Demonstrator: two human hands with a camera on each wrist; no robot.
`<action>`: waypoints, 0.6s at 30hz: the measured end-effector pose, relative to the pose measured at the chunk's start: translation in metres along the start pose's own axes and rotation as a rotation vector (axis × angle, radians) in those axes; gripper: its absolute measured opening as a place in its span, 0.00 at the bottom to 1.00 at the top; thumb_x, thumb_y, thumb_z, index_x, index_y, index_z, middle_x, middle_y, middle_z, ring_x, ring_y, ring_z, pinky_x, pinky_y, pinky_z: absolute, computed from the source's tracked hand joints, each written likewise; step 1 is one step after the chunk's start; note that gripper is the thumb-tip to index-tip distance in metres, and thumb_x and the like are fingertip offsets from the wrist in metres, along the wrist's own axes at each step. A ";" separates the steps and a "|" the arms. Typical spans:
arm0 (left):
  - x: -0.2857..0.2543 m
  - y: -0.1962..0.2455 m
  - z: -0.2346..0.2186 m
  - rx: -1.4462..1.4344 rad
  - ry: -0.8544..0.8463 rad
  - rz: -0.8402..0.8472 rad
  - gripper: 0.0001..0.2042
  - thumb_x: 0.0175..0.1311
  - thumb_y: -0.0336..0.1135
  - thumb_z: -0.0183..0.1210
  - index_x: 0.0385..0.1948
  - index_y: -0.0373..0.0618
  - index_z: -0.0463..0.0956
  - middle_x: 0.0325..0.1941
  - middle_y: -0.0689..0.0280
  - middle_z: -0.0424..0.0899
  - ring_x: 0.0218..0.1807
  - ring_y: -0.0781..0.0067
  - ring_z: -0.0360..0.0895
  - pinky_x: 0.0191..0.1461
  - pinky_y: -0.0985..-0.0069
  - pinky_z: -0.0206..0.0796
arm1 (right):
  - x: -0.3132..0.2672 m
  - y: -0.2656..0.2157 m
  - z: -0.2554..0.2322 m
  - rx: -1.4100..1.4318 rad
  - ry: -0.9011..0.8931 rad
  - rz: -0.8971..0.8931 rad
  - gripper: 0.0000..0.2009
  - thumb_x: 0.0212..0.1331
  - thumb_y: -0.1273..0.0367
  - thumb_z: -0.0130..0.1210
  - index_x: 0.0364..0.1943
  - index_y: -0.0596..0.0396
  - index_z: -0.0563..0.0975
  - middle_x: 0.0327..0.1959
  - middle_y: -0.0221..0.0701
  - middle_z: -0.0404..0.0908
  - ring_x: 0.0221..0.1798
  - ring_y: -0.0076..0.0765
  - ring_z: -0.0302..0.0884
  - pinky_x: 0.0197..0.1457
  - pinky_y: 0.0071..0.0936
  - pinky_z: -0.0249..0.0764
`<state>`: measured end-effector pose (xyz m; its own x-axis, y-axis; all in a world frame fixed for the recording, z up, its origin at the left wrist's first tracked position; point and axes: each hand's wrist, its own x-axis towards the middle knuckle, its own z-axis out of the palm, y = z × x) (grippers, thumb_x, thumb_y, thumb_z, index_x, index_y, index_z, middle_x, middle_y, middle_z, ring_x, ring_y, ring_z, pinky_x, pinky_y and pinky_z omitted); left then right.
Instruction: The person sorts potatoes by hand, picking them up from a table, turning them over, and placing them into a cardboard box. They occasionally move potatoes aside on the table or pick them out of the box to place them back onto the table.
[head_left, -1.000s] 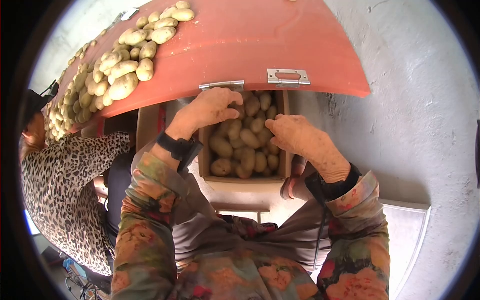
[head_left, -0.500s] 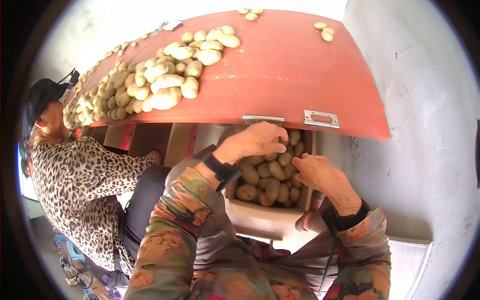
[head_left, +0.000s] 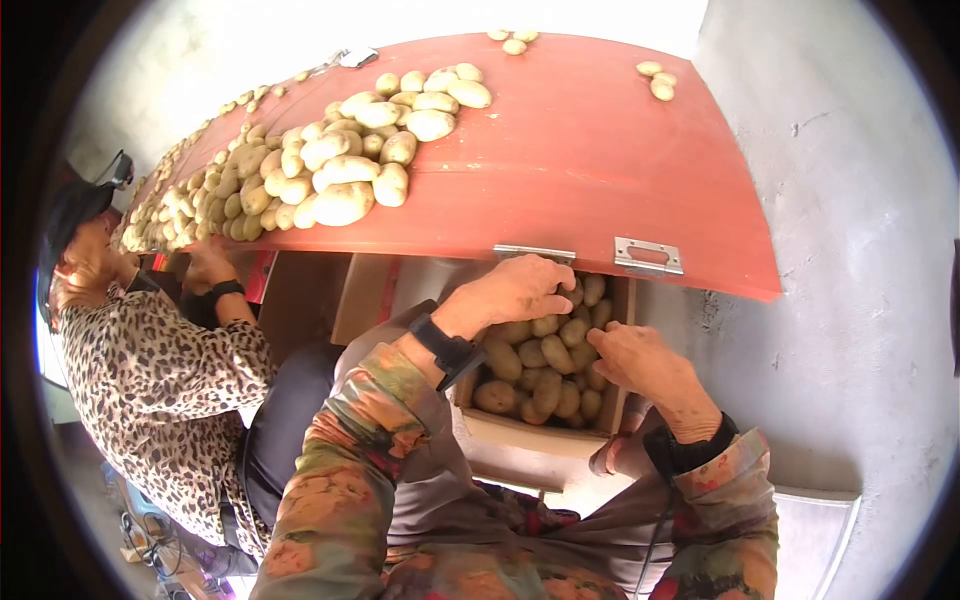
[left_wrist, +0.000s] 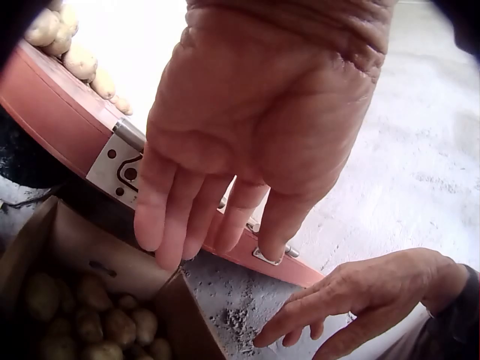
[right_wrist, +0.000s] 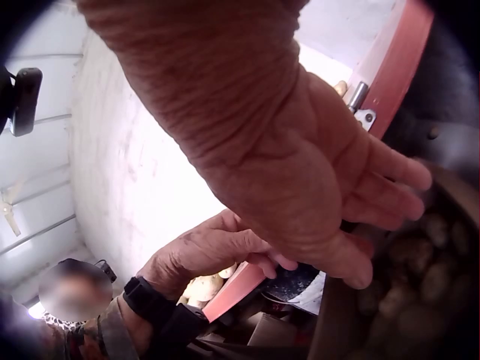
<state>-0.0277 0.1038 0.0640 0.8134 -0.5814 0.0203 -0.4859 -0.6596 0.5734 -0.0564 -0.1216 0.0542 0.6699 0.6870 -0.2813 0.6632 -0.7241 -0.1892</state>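
Note:
A cardboard box [head_left: 540, 432] full of potatoes [head_left: 545, 388] stands below the red board's front edge. My left hand [head_left: 515, 295] hovers over the box's far left part, close to a metal hinge [head_left: 535, 254]. In the left wrist view, that hand [left_wrist: 247, 112] shows a bare palm and loosely extended fingers. Over the box's right side is my right hand [head_left: 655, 370]. In the right wrist view, this hand [right_wrist: 315, 172] has relaxed fingers above the potatoes, with nothing held. Part of the box is hidden beneath both hands.
A big heap of potatoes [head_left: 340, 170] covers the left of the red board [head_left: 580, 150], with small groups at its far edge. A second hinge [head_left: 648, 255] is on the front edge. Another person [head_left: 160, 370] sits at left; a wall [head_left: 850, 250] rises at right.
The head view has swung left and up, showing more of the board. Both my hands stay over the box. The other person's hand has risen to the board's edge.

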 end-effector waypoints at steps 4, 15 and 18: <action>0.000 0.008 -0.005 -0.053 0.029 0.036 0.15 0.57 0.40 0.59 0.41 0.40 0.74 0.32 0.56 0.78 0.36 0.58 0.76 0.41 0.66 0.67 | -0.004 -0.007 -0.010 -0.004 -0.019 0.027 0.14 0.54 0.65 0.56 0.42 0.57 0.73 0.37 0.38 0.76 0.44 0.47 0.76 0.46 0.42 0.73; 0.005 0.006 -0.003 -0.162 0.050 0.021 0.13 0.58 0.37 0.59 0.41 0.40 0.75 0.30 0.60 0.78 0.33 0.67 0.75 0.38 0.70 0.67 | -0.006 0.001 0.001 -0.054 0.242 -0.060 0.07 0.54 0.71 0.49 0.32 0.53 0.78 0.30 0.39 0.81 0.38 0.44 0.81 0.41 0.39 0.76; 0.004 0.009 -0.003 -0.123 0.063 -0.004 0.12 0.58 0.35 0.59 0.40 0.40 0.75 0.29 0.61 0.79 0.34 0.67 0.75 0.39 0.71 0.68 | -0.004 -0.002 -0.009 -0.038 0.009 0.019 0.15 0.52 0.65 0.57 0.42 0.55 0.73 0.37 0.39 0.77 0.44 0.48 0.77 0.46 0.41 0.74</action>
<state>-0.0282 0.0973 0.0715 0.8358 -0.5449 0.0671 -0.4426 -0.5965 0.6695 -0.0573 -0.1230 0.0644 0.6855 0.6736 -0.2762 0.6622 -0.7346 -0.1482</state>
